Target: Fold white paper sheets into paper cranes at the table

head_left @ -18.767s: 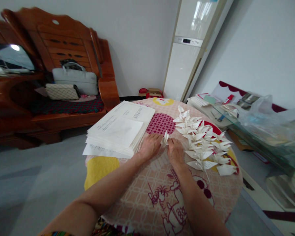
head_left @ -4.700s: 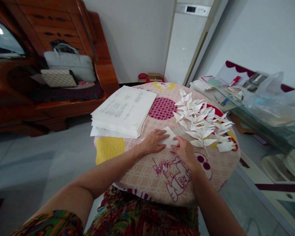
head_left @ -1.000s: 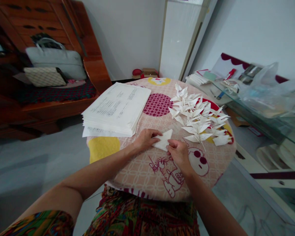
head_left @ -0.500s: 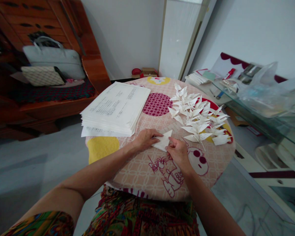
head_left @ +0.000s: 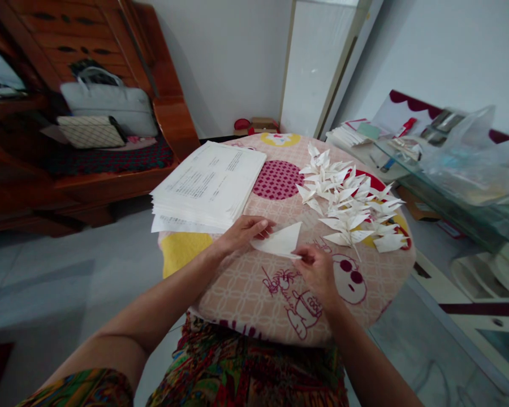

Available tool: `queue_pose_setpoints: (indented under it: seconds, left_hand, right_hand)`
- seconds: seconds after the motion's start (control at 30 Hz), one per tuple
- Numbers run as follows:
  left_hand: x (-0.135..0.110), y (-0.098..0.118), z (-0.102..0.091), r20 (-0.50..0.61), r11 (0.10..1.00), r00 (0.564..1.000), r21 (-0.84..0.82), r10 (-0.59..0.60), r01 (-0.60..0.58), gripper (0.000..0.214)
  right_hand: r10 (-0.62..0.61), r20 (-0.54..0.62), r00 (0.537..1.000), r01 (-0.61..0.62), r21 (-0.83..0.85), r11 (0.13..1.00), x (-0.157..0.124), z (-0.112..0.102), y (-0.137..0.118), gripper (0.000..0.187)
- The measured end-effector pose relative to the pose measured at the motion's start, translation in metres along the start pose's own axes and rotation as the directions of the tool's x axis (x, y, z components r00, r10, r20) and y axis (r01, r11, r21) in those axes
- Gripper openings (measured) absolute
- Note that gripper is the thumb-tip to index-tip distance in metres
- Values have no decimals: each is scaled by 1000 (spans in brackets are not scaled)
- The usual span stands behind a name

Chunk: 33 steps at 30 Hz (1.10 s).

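Observation:
A white paper folded into a triangle (head_left: 281,242) is held just above the round table with a patterned pink cloth (head_left: 254,288). My left hand (head_left: 242,230) pinches the triangle's left corner, and my right hand (head_left: 318,270) pinches its lower right corner. To the left lies a thick stack of printed white sheets (head_left: 210,185). A heap of several folded white paper cranes (head_left: 348,207) lies on the right half of the table.
A carved wooden bench (head_left: 85,102) with a grey bag (head_left: 108,108) and a quilted pouch (head_left: 91,131) stands at the left. A tall white unit (head_left: 318,62) stands behind the table. A glass table (head_left: 462,186) with papers and plastic bags is at the right.
The triangle was pressed flat on the cloth under both hands. Now both hands have lifted it slightly, and my right hand has drawn back toward me along its lower edge.

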<state>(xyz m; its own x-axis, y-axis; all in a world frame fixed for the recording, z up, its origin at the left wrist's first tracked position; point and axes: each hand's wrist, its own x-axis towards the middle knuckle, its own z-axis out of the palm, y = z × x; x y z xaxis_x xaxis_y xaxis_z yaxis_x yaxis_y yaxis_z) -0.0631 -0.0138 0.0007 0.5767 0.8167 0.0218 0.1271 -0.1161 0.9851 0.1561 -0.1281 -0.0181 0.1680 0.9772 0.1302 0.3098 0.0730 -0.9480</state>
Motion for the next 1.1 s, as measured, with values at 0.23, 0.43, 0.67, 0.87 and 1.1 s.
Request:
queue_pose_setpoints:
  seconds: [0.23, 0.43, 0.67, 0.87, 1.1]
  left_hand:
    - [-13, -11, -10, -75, 991, 996, 128, 51, -41, 33]
    - [-23, -10, 0, -150, 995, 989, 97, 19, -4, 32]
    - [-44, 15, 23, -78, 902, 997, -428, 19, -51, 45]
    - [-50, 21, 49, -130, 766, 991, -638, -11, -76, 53]
    - [-61, 30, 65, -212, 708, 977, -694, -31, -128, 57]
  right_hand:
    - [-310, -30, 950, 307, -71, 949, -11, -12, 0, 11]
    - [-333, -127, 935, 338, 21, 941, -18, -18, -8, 9]
    - [-194, -298, 935, 282, 292, 914, -32, -11, -12, 3]
    - [-190, -398, 897, 333, 329, 884, -47, 6, -20, 5]
    - [-189, -425, 885, 360, 369, 857, -51, 18, -15, 8]
